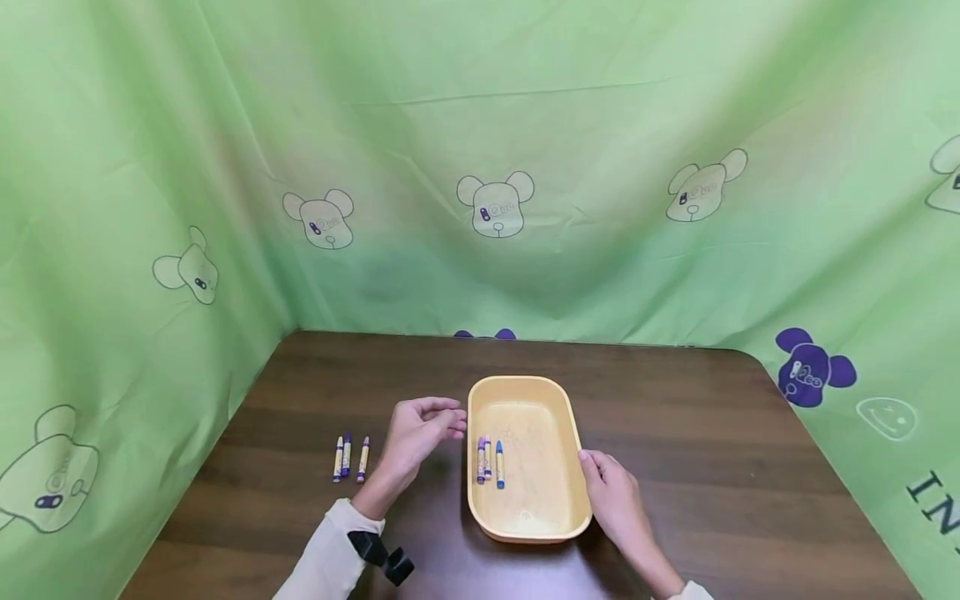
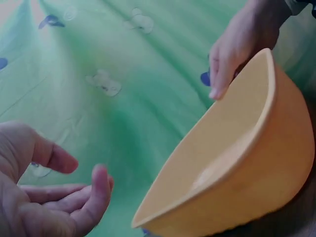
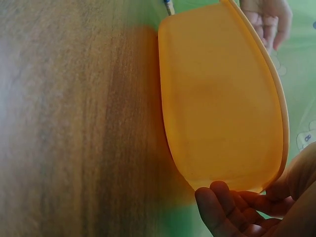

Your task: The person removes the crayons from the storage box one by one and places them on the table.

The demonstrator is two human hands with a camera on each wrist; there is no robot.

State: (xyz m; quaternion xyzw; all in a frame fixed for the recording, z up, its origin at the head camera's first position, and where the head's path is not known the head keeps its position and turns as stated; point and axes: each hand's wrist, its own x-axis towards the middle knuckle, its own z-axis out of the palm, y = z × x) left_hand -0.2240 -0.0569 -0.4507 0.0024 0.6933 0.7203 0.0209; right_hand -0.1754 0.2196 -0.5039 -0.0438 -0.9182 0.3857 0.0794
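A pale orange oblong plastic tub (image 1: 543, 475) stands on the dark wooden table. My right hand (image 1: 617, 504) grips its right wall, thumb at the rim (image 2: 259, 126) and fingers against the outer side. Just off the left rim hovers my left hand (image 1: 416, 437), fingers loosely bent and holding nothing, as the left wrist view also shows. Inside the tub, along its left side, lie a purple crayon (image 1: 481, 462), a pale crayon (image 1: 487, 458) and a blue crayon (image 1: 500, 464). The tub's wall hides them in both wrist views.
Left of my left hand, a pale crayon (image 1: 338, 460), a dark blue crayon (image 1: 347, 456) and another crayon (image 1: 363, 460) lie on the table (image 1: 675, 417). A green curtain (image 1: 585, 283) with bear-head prints hangs around the back and sides. A black wrist strap (image 1: 381, 557) sits on my left sleeve.
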